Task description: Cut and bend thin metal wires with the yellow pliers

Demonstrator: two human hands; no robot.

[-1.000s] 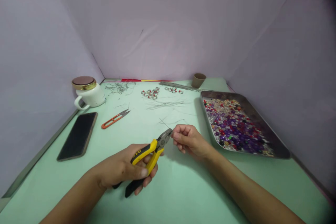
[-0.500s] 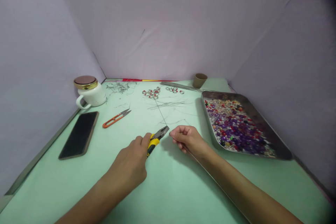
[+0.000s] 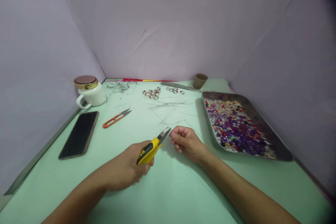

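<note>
My left hand [image 3: 133, 162] is wrapped round the yellow and black handles of a pair of pliers [image 3: 150, 151]. The metal jaws point up and right, close to the fingertips of my right hand [image 3: 185, 141]. Those fingers are pinched together at the jaw tip. A thin wire [image 3: 219, 197] runs back from my right hand beneath the forearm toward the bottom edge. What lies between the jaws is too small to tell.
Orange thread snips [image 3: 114, 120], a phone [image 3: 78, 135] and a lidded white mug [image 3: 91, 94] stand left. Behind lie beaded rings [image 3: 151, 93], loose wires [image 3: 168, 104] and wire scraps [image 3: 120, 86]. A metal tray [image 3: 285, 152] of beads and a small brown cup [image 3: 200, 81] are right.
My left hand has turned over with the pliers, so the handle's side and lettering now show. The wire end that stood out beyond the jaws has swung away. My right hand has hardly moved.
</note>
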